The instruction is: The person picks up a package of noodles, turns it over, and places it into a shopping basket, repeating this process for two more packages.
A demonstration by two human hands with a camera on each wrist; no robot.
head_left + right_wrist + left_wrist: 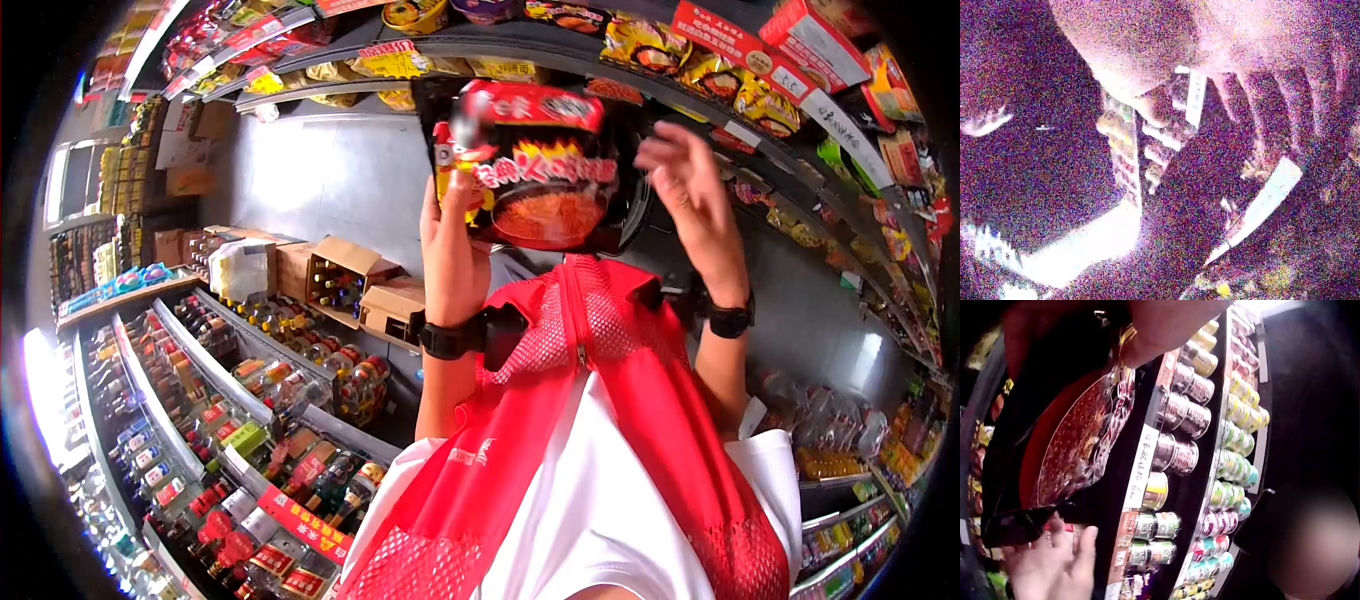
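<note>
A black and red packet of instant noodles [545, 175], with a picture of noodles on its front, is held up before the chest. My left hand [457, 245] grips it by its left edge, thumb over the front. In the left wrist view the packet [1079, 437] hangs below that hand's fingers. Just off the packet's right edge, my right hand [697, 200] is raised with its fingers loosely spread and nothing in them. Grainy and washed out, the right wrist view shows the right hand [1241, 37] with its fingers extended.
Shelves of noodle packets [645, 45] curve across the top and right. Racks of bottles [260, 430] fill the lower left, near open cartons [345, 275] on the floor. Shelved cans [1179, 415] appear in the left wrist view, with a person's blurred head [1313, 550] at its lower right.
</note>
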